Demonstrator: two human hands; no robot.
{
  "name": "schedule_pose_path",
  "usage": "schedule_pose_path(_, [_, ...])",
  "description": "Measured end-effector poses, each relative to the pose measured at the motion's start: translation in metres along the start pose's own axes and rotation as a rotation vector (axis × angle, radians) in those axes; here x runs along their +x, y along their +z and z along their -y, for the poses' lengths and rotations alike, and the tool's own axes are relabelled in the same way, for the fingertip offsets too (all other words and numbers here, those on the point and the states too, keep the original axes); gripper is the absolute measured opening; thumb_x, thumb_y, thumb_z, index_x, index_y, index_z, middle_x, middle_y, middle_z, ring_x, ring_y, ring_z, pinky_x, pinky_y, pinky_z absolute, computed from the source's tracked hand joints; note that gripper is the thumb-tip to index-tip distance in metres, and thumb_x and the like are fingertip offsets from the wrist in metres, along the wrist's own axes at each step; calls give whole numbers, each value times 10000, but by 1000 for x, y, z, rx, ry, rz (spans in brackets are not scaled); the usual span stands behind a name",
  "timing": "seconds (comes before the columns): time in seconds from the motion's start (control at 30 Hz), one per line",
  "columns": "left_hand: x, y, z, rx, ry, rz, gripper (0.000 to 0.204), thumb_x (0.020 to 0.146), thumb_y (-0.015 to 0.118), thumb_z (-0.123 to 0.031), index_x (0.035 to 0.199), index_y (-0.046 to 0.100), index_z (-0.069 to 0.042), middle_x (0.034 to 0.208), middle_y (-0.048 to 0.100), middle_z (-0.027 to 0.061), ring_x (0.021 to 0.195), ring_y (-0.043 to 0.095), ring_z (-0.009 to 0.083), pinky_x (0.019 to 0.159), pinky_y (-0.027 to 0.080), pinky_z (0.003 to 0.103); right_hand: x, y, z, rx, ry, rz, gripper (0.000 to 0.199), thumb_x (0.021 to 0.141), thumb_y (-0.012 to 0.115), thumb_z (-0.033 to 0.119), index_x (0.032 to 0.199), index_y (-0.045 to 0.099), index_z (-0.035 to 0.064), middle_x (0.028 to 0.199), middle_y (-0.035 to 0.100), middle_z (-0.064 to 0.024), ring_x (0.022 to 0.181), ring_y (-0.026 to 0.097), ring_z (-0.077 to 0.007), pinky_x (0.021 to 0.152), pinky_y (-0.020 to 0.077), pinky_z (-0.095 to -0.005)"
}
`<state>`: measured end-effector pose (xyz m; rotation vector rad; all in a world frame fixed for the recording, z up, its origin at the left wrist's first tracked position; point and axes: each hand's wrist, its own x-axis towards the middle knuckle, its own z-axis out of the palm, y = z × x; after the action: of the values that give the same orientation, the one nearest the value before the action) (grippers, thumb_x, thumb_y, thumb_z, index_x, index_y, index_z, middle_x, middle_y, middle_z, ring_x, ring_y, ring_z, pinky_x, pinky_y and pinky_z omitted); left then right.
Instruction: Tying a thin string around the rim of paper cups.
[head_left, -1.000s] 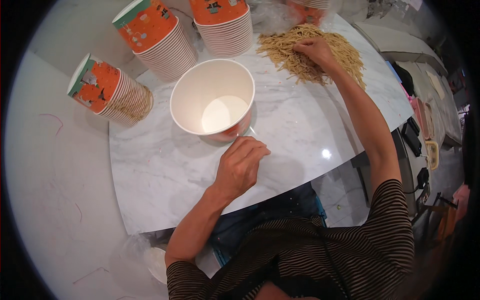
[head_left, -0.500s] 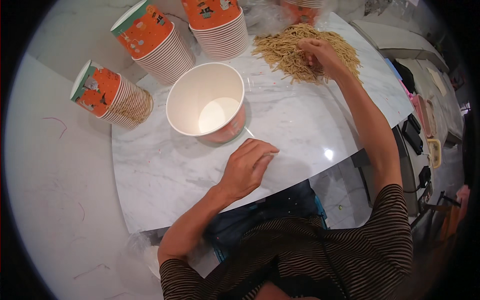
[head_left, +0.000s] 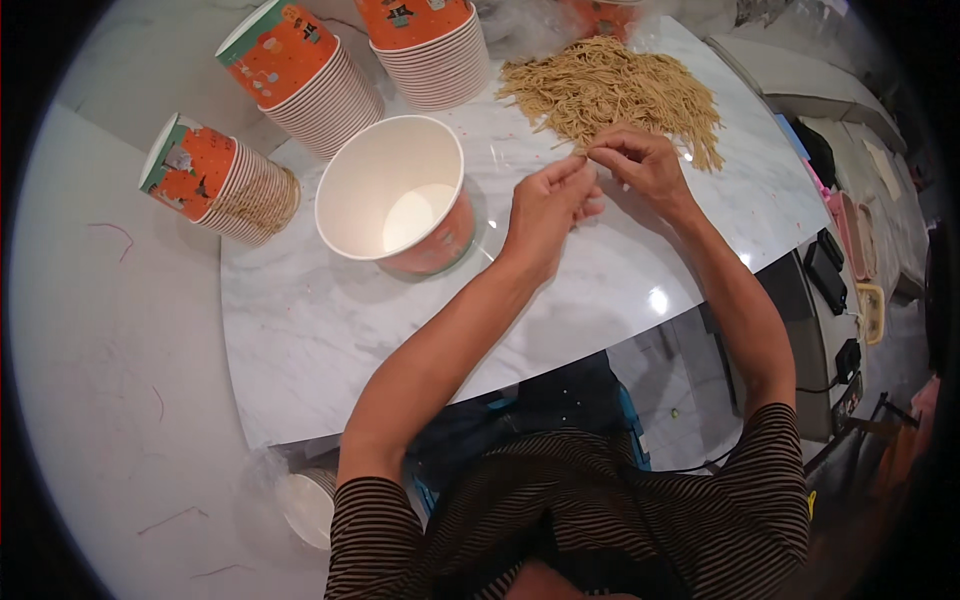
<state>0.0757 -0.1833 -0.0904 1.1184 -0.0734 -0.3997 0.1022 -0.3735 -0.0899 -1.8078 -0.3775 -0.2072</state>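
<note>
My left hand (head_left: 550, 212) and my right hand (head_left: 645, 170) meet at the fingertips over the table, just in front of a heap of tan, string-like strands (head_left: 610, 95). Both are closed in a pinch. Whatever lies between the fingertips is too small to make out. To the left of my hands stands a large paper tub (head_left: 440, 235), white inside and orange with a green band outside; nothing shows in it but its pale bottom.
Behind the tub lean two tall stacks of nested orange paper tubs (head_left: 325, 100) (head_left: 430, 70). Farther left is a smaller stack (head_left: 220, 180) with tan strands around its rims. Clear plastic (head_left: 530, 30) lies behind the heap. The marble-patterned table (head_left: 320, 350) has a curved edge.
My right hand has come back from the heap toward me. My left hand has moved up and right to meet it. The view has shifted slightly.
</note>
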Motion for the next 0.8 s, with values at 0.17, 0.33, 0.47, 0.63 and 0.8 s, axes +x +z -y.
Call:
schedule_pose_path(0.17, [25,0,-1,-52,57,-133,357,987,735,-166,1269,654,38,979,686,68,800,649,133,751,556,261,-3,1,-2,32,16,-6,140,953,721,111,997,780,-7,953,720,-43,776,613,-103,671,470,-262])
schedule_pose_path(0.33, [32,0,-1,1,133,-186,239,970,750,-204,1110,722,-12,884,697,39,685,633,114,608,526,240,-7,2,4,7,10,7,181,964,711,150,977,781,-17,910,711,-31,757,587,-101,661,452,-261])
schedule_pose_path(0.47, [34,3,0,5,122,-184,221,968,745,-207,1085,703,-24,876,694,42,686,630,110,602,542,242,-8,1,6,25,45,-2,195,972,710,166,979,775,-18,899,703,-18,691,551,-78,595,424,-248])
schedule_pose_path(0.63, [36,2,0,-7,130,-166,249,954,753,-196,1105,677,-13,885,699,44,726,643,107,607,542,239,-8,2,4,55,102,-24,191,966,720,173,961,770,-11,877,704,-8,657,544,-66,568,422,-235])
schedule_pose_path(0.8, [35,3,-3,26,175,-167,274,930,769,-174,1106,662,7,924,717,55,782,661,103,622,540,234,-7,4,7,74,146,-33,203,962,734,204,960,779,7,810,695,10,632,542,-62,561,420,-232])
